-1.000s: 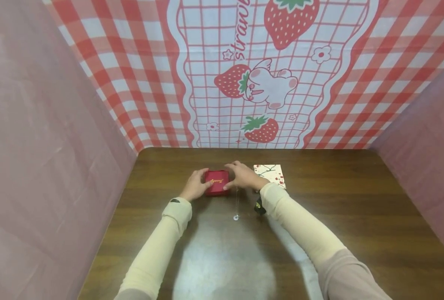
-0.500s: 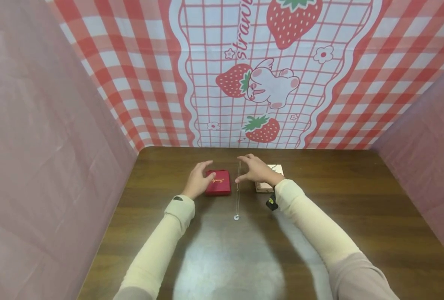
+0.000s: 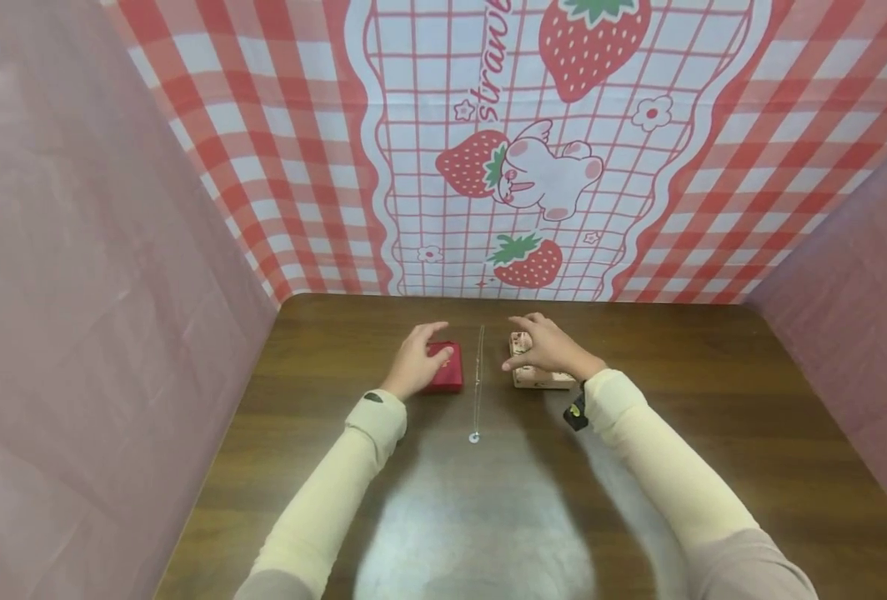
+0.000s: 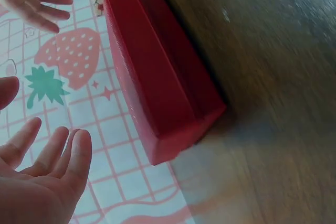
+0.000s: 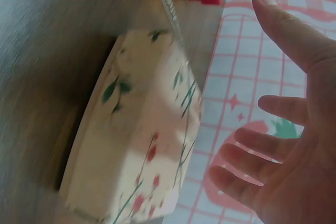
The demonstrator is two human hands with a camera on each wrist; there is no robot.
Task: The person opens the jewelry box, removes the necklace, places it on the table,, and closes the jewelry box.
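Note:
A red box (image 3: 449, 377) with gold lettering lies on the wooden table, and my left hand (image 3: 416, 361) hovers over its left part with thumb and fingers apart. In the left wrist view a gap shows between those fingers (image 4: 79, 156) and the box (image 4: 163, 72). My right hand (image 3: 552, 348) hangs over a cream box (image 3: 541, 382) printed with red flowers and green stems, its fingers spread and holding nothing. Between the two boxes a thin silver necklace (image 3: 478, 382) lies stretched out front to back, its round pendant (image 3: 474, 437) towards me.
A red-and-white checked cloth with strawberries (image 3: 528, 262) hangs upright behind the table's back edge. Pink fabric walls (image 3: 106, 300) stand at left and right. A small black device (image 3: 575, 413) sits at my right wrist. Glare lies on the front of the table (image 3: 473, 517).
Both hands have let go of the red box. My right hand has moved right, past the necklace, to above the cream box. My left hand has lifted and shifted slightly right.

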